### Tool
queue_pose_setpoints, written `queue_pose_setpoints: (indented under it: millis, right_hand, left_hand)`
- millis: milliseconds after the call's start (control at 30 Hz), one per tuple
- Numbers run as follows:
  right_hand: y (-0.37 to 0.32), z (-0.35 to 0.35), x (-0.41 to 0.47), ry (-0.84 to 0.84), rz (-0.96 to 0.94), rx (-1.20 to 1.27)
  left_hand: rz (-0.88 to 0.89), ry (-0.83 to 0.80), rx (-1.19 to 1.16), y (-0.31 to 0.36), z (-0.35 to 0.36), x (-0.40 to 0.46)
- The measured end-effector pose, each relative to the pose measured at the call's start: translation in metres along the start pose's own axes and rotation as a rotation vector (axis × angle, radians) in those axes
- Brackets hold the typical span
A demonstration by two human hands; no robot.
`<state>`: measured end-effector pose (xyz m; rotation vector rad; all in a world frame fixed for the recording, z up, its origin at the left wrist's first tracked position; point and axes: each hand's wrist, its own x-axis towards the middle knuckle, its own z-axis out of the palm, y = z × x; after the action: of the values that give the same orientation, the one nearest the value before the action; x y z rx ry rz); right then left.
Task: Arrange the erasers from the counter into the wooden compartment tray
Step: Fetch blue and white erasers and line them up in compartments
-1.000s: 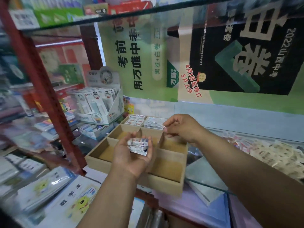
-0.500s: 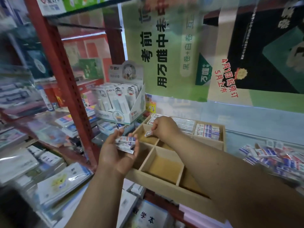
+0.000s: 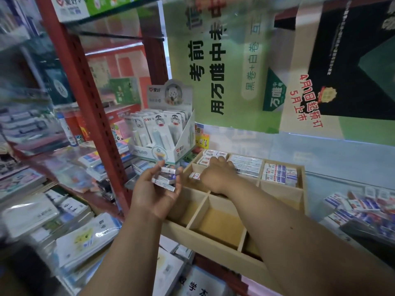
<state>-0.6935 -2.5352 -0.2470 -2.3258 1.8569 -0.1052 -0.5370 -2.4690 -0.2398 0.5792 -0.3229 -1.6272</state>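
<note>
The wooden compartment tray (image 3: pixel 211 244) stands on the counter ahead of me. Its back row holds packed erasers (image 3: pixel 280 173); the near compartments show bare wood. My left hand (image 3: pixel 156 195) hovers at the tray's left edge, palm up, gripping a small stack of boxed erasers (image 3: pixel 166 178). My right hand (image 3: pixel 218 175) reaches into the middle-left compartment, fingers curled down, with one white eraser (image 3: pixel 195 175) at its fingertips against the compartment's left side. A loose pile of erasers (image 3: pixel 363 208) lies on the counter to the right.
A white display box of correction tapes (image 3: pixel 162 135) stands just behind the tray's left corner. A red shelf post (image 3: pixel 85 86) rises at left, with stacked booklets (image 3: pixel 70 227) below. Posters cover the back wall.
The view has swung left and closer. My right hand carried an eraser from the tray's middle to the middle-left compartment and lowered it there. My left hand kept its stack.
</note>
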Motion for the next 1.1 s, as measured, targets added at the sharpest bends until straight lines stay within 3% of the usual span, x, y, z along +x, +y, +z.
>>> queue_pose_setpoints:
  millis: [100,267,400,533,667,733,867,1000,1100]
  right_hand:
    - [0.001,-0.002,-0.002,0.041,-0.016,0.117]
    - [-0.01,-0.016,-0.017,0.179,-0.295,0.852]
    - [-0.024,-0.02,-0.023,0.231,-0.383,0.85]
    - [-0.025,-0.02,-0.02,0.207,-0.325,0.961]
    - [-0.025,-0.02,-0.02,0.141,-0.293,1.013]
    - [-0.017,-0.022,-0.017,0.197,-0.243,1.066]
    - [0.003,-0.017,-0.008,0.305,-0.091,0.831]
    - [0.0,-0.003,0.002,0.093,-0.103,0.352]
    - [-0.002,0.001,0.006,0.026,-0.119,0.188]
  left_hand:
    - [0.049,-0.006,0.172,-0.001,0.005,0.003]
    - [0.081,-0.006,0.264,-0.003,0.002,0.012]
    - [0.086,-0.032,0.332,-0.005,-0.004,0.018]
    - [0.07,-0.119,0.401,-0.007,-0.005,0.018]
    - [0.04,-0.109,0.423,-0.007,-0.006,0.022]
    - [0.023,-0.078,0.372,-0.007,-0.006,0.022]
    - [0.002,0.007,0.133,-0.003,-0.007,0.021]
    - [0.024,0.011,0.034,-0.003,-0.007,0.018]
    - [0.024,0.016,0.037,-0.002,-0.007,0.017]
